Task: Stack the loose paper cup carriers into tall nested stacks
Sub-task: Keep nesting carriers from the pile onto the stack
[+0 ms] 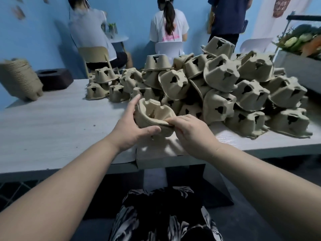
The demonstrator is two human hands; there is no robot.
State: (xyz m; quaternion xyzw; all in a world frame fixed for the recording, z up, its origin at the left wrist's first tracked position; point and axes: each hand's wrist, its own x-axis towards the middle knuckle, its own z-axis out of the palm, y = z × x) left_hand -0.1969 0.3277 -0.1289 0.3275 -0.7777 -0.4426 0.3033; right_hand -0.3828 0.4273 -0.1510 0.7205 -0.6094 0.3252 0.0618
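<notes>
One tan pulp cup carrier (152,117) is held tilted, hollow side up, above the table edge. A loose pile of carriers (217,89) is heaped upside down behind it; a nested stack (20,79) is leaned far left.

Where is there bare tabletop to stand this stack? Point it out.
Free: the table left of the left hand, between the near edge, the finished stack and the dark box. A smaller strip lies near the edge right of the right hand. Crowded: the loose pile fills the right and back.
</notes>
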